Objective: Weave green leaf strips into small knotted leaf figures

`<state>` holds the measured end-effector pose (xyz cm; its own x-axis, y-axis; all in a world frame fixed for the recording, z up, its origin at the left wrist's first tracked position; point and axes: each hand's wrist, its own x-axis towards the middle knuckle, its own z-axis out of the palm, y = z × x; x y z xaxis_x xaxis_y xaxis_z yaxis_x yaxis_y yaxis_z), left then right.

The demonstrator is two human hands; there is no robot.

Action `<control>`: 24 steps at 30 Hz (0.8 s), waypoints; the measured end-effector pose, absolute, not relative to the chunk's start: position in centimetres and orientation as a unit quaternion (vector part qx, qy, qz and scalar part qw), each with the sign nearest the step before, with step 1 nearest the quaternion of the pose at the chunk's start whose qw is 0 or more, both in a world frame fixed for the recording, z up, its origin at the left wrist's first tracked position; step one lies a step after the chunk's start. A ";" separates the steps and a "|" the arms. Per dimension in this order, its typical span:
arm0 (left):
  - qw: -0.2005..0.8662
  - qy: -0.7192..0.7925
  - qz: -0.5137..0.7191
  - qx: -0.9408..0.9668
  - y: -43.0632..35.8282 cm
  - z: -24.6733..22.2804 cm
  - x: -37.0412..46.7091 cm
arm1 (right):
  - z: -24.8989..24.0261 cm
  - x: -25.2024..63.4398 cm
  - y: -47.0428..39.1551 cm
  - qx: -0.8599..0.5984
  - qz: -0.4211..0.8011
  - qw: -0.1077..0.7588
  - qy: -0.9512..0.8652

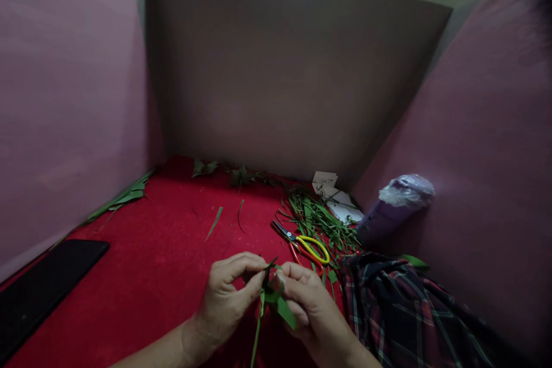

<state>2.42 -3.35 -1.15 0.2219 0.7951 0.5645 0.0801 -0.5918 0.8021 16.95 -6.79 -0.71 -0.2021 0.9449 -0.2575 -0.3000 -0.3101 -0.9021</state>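
Low in the middle of the head view, a green leaf piece (282, 309) with a thin stem hanging down is held between both hands. My left hand (233, 293) pinches its upper left part between thumb and fingertips. Closed around the right side of the same leaf is my right hand (308, 302), its fingers curled. Just beyond my right hand lie scissors (297, 238) with one yellow and one red handle, on the red cloth (172, 276). Where the leaf folds between the fingertips is partly hidden.
A pile of cut leaf strips (319, 215) lies behind the scissors, near white papers (342, 204). A purple container topped with plastic (383, 215) leans at right, above plaid fabric (401, 305). A black flat object (52, 287) lies left; leaves line the back edge.
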 end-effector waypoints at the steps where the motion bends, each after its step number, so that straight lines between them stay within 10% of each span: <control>1: 0.331 0.308 0.542 0.708 -3.4 -1.2 2.4 | -0.7 17.0 -6.8 -0.437 0.675 0.458 -0.380; 7: 0.335 0.315 0.548 0.699 -3.4 -1.1 2.5 | -1.1 17.1 -7.5 -0.480 0.401 0.495 -0.603; 13: 0.338 0.309 0.544 0.703 -3.5 -0.9 2.4 | -1.3 17.3 -6.7 -0.417 0.691 0.449 -0.384; 20: 0.345 0.318 0.543 0.697 -3.4 -1.3 2.4 | -0.8 17.3 -7.6 -0.497 0.403 0.485 -0.596; 24: 0.350 0.305 0.535 0.706 -3.3 -1.2 2.2 | -0.5 17.0 -7.5 -0.472 0.543 0.469 -0.513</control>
<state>2.22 -3.31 -1.21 0.2411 0.8055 0.5414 0.0562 -0.5685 0.8208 17.00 -7.55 -0.53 -0.1156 0.9928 -0.0304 -0.0246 -0.0335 -0.9991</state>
